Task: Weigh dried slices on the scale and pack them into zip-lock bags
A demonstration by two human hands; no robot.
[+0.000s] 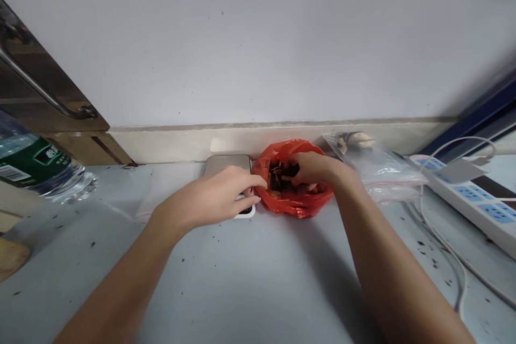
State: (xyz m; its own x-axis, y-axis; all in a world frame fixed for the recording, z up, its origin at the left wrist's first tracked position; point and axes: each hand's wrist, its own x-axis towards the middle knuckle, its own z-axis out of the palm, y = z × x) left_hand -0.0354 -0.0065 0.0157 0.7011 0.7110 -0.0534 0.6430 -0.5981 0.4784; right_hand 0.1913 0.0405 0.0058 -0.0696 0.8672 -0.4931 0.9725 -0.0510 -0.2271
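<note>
A red plastic bag (298, 208) stands open on the grey surface, with dark brown dried pieces (278, 178) inside. My left hand (217, 193) is closed at the bag's left rim, pinching the plastic between thumb and fingers. Down in the bag's mouth is my right hand (312, 168), its fingers curled among the brown pieces; what they hold, if anything, is hidden. Under and behind my left hand lies a flat device with a metallic top (228, 163) and a white front edge, like a small scale, partly covered by the hand.
Right of the bag lies a clear zip bag (382, 169) with pale, dark-banded pieces in it. Further right are a white power strip (479, 201) and loose white cables (463, 269). A water bottle (40, 164) is at left. A wall (258, 37) rises behind.
</note>
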